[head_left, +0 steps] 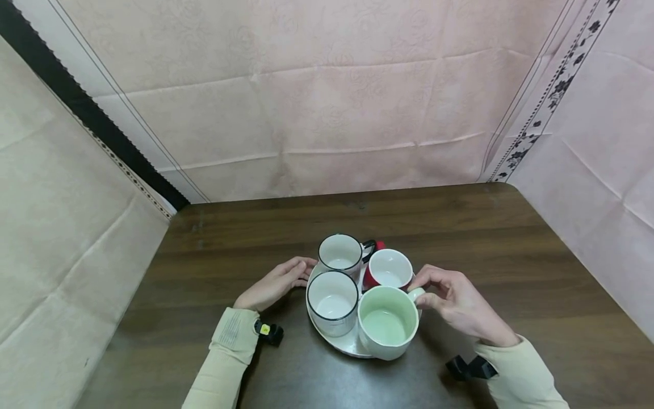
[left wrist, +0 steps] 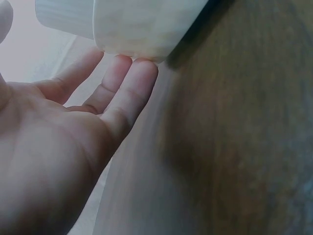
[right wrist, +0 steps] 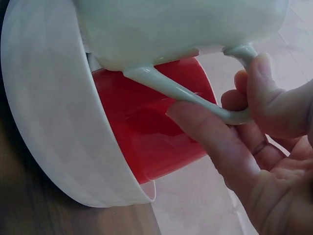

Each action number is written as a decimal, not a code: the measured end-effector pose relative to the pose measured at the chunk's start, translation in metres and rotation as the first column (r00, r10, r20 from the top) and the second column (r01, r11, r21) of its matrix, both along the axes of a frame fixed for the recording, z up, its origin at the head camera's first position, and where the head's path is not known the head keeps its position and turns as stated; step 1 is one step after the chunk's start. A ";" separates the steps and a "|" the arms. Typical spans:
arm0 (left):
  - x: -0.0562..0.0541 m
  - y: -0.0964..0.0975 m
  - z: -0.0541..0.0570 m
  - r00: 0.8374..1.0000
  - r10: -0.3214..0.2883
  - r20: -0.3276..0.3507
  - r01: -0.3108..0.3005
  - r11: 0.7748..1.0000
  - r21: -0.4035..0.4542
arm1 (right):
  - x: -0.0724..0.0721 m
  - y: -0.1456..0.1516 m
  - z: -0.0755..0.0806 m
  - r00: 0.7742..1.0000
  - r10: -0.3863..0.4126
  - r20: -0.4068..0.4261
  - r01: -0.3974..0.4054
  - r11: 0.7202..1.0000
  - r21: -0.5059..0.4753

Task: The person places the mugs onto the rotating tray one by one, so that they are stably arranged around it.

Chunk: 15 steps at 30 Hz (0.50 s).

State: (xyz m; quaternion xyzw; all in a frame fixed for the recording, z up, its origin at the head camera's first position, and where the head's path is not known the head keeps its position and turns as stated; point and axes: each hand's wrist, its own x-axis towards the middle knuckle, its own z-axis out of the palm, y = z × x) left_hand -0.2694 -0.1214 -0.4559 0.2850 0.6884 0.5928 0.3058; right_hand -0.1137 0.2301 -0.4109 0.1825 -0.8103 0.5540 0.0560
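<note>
A white dish (head_left: 352, 342) with a textured outer wall (right wrist: 41, 98) stands on the table, crowded with mugs. My right hand (head_left: 455, 301) pinches the handle (right wrist: 181, 93) of a pale green mug (head_left: 388, 324) at the dish's front right; whether its base touches the dish is hidden. Behind it sits a red mug (right wrist: 151, 122), white inside. Two white mugs with dark rims, one behind (head_left: 339, 253) and one in front (head_left: 332, 307), fill the left side. With fingers extended, my left hand (head_left: 276, 284) touches the dish's left side, its fingertips (left wrist: 145, 71) against the pale wall.
The brown wooden table (head_left: 230, 227) reaches back to a pale cloth wall (head_left: 332, 113). More cloth hangs along the left and right sides, with a dark strip (head_left: 92, 108) at left. Each wrist carries a black band; the right one (head_left: 470, 368) lies near the table.
</note>
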 end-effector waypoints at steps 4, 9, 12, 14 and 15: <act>0.000 0.000 0.000 1.000 -0.004 0.004 0.004 1.000 0.009 | -0.004 0.001 -0.001 1.000 -0.021 -0.001 0.021 1.000 0.023; 0.000 0.001 -0.001 1.000 -0.009 0.008 0.009 1.000 0.012 | -0.006 0.004 -0.001 0.998 -0.065 -0.012 0.066 0.997 0.046; 0.000 0.001 -0.001 1.000 0.000 0.011 0.000 1.000 0.002 | -0.007 0.004 0.000 0.997 -0.075 -0.026 0.076 0.996 0.050; 0.000 0.001 -0.001 1.000 0.004 0.010 -0.004 1.000 -0.008 | -0.008 0.004 0.000 0.997 -0.075 -0.036 0.076 0.996 0.050; 0.000 0.001 0.000 1.000 0.006 0.008 -0.006 1.000 -0.013 | -0.008 0.004 0.001 0.996 -0.077 -0.040 0.079 0.995 0.052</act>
